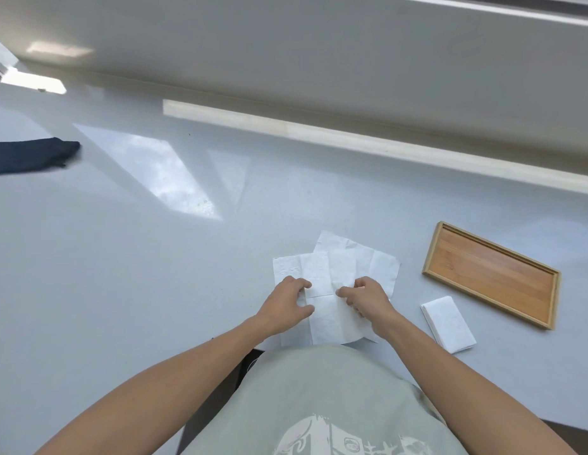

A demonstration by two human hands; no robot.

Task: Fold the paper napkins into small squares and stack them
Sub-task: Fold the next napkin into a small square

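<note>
We press the left hand (286,305) flat to pin the napkin (322,290) on the table (122,257) while the right hand (365,298) pinches its edge to fold.

Two unfolded napkins (332,274), one folded napkin stack (448,323), one wooden tray (491,274), one dark cloth (30,156).

White napkins (335,274), brown wooden tray (491,274), pale grey table (122,274).
</note>
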